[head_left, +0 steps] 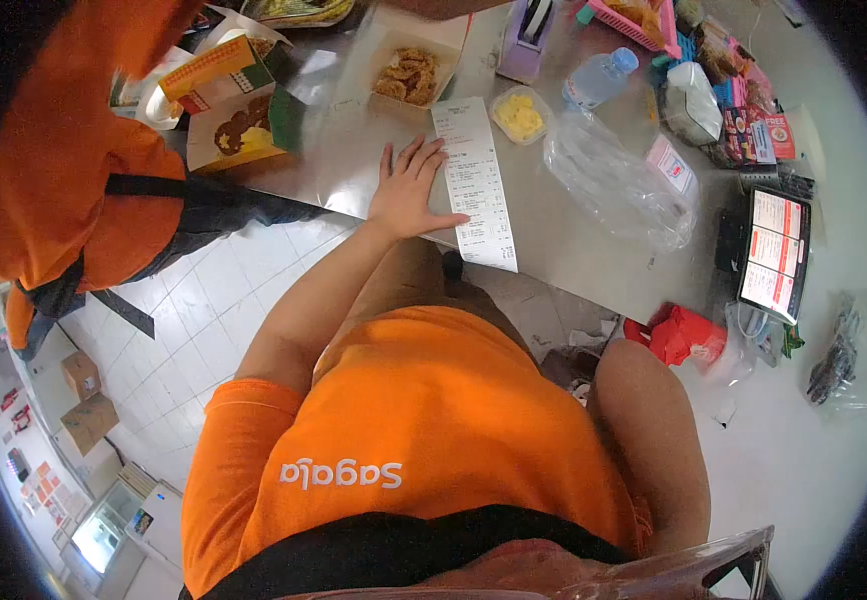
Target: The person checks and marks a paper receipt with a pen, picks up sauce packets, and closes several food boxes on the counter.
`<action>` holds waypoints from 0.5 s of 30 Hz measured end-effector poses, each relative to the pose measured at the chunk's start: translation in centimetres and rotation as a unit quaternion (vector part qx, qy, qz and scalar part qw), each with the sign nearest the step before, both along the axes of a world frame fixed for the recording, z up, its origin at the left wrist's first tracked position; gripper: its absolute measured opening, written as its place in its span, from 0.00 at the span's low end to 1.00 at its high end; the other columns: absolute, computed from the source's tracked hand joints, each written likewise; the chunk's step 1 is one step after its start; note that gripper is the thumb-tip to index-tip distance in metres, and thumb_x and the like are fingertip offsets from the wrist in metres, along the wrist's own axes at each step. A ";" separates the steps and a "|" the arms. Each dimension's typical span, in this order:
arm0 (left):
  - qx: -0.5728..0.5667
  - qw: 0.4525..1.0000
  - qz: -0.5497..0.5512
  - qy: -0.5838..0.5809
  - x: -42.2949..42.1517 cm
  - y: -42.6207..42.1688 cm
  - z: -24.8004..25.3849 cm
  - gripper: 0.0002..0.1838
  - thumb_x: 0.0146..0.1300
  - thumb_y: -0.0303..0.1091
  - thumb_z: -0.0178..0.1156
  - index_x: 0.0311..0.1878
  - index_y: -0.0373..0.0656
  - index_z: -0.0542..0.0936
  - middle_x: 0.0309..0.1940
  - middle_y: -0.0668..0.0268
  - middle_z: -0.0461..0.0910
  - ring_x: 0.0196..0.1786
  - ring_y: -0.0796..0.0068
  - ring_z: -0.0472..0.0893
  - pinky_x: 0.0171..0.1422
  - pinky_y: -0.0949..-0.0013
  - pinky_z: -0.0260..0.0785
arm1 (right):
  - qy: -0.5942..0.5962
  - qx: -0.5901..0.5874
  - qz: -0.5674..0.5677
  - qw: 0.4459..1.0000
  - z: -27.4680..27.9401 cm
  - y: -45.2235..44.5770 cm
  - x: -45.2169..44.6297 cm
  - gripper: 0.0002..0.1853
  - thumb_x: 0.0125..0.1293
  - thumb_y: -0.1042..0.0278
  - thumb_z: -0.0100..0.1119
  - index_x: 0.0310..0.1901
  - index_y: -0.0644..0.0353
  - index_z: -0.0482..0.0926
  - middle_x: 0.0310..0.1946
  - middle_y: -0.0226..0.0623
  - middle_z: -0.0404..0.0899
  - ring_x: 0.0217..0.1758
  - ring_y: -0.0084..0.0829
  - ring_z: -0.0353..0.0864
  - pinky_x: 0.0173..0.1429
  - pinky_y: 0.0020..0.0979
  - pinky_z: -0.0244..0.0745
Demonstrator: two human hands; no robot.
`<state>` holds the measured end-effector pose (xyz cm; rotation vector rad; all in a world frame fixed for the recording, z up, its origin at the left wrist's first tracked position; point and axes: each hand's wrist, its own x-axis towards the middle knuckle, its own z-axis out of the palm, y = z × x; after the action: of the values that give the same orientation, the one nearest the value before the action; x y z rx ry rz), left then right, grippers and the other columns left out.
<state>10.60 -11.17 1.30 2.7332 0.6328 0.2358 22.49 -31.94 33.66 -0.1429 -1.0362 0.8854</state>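
My left hand [412, 190] lies flat near the table's edge with its fingers spread. Its thumb and fingertips rest on the left side of a long printed receipt [478, 190], whose lower end reaches the table's edge. Just above the receipt is a paper tray of fried chicken [409, 76]. To its right sits a small clear tub of yellow food [521, 115]. Only my right arm [654, 420] shows, bent down at my side; my right hand is out of sight.
A person in an orange shirt [134, 150] stands at the left beside an open food box [234, 125]. On the metal table [594, 255] are a water bottle [599, 80], a clear plastic bag [619, 180] and a purple tape dispenser [527, 40]. A lit screen [776, 252] stands at right.
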 end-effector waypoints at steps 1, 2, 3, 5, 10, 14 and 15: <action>0.002 1.000 0.000 -0.002 0.0 0.0 0.0 0.54 0.42 0.75 0.59 0.64 0.41 0.64 0.71 0.64 0.56 0.75 0.59 0.50 0.75 0.37 0.32 | -0.001 -0.001 -0.003 1.000 0.0 0.0 0.0 0.09 0.68 0.60 0.46 0.41 0.56 0.72 0.35 0.35 0.72 0.30 0.26 0.70 0.36 0.29 0.66; 0.003 1.000 0.000 -0.004 0.0 0.0 0.0 0.54 0.42 0.75 0.59 0.64 0.41 0.64 0.70 0.64 0.57 0.75 0.59 0.51 0.75 0.37 0.32 | 0.000 -0.001 -0.003 1.000 -0.1 0.0 -0.1 0.09 0.68 0.60 0.46 0.41 0.56 0.71 0.35 0.35 0.72 0.30 0.26 0.70 0.36 0.28 0.66; 0.005 1.000 0.000 -0.006 0.0 0.0 0.0 0.54 0.42 0.75 0.59 0.63 0.41 0.64 0.70 0.64 0.57 0.75 0.59 0.51 0.75 0.37 0.32 | 0.000 -0.001 -0.003 1.000 -0.1 0.0 -0.1 0.09 0.68 0.60 0.47 0.41 0.56 0.71 0.35 0.35 0.72 0.30 0.26 0.70 0.36 0.28 0.66; 0.003 1.000 0.002 -0.002 0.0 0.0 0.1 0.54 0.42 0.75 0.59 0.64 0.41 0.64 0.70 0.64 0.58 0.75 0.59 0.51 0.75 0.37 0.32 | 0.001 -0.005 -0.006 1.000 -0.2 0.1 -0.1 0.09 0.68 0.60 0.47 0.41 0.56 0.71 0.36 0.35 0.72 0.30 0.26 0.70 0.36 0.28 0.66; 0.005 1.000 -0.002 0.002 0.0 0.1 0.1 0.54 0.42 0.75 0.58 0.64 0.40 0.64 0.70 0.64 0.57 0.75 0.59 0.50 0.75 0.36 0.32 | 0.003 -0.002 -0.006 1.000 -0.4 0.4 -0.1 0.09 0.68 0.61 0.47 0.41 0.56 0.71 0.36 0.35 0.72 0.30 0.26 0.69 0.36 0.28 0.65; 0.000 1.000 -0.002 0.001 0.1 0.1 0.1 0.55 0.42 0.76 0.58 0.64 0.40 0.64 0.71 0.64 0.56 0.75 0.59 0.50 0.75 0.36 0.32 | 0.016 0.003 -0.005 1.000 -0.8 0.6 0.3 0.08 0.68 0.61 0.48 0.41 0.56 0.71 0.37 0.35 0.72 0.31 0.26 0.69 0.36 0.28 0.65; -0.003 1.000 -0.003 0.000 0.0 0.1 0.1 0.55 0.42 0.76 0.58 0.64 0.41 0.64 0.71 0.64 0.56 0.75 0.58 0.50 0.75 0.36 0.32 | 0.028 -0.001 -0.006 1.000 -1.1 0.8 0.6 0.08 0.68 0.61 0.48 0.41 0.56 0.70 0.37 0.35 0.72 0.31 0.26 0.69 0.36 0.28 0.65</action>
<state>10.62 -11.12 1.36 2.7292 0.6247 0.2338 23.05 -31.16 32.51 -0.1253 -0.9824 0.8746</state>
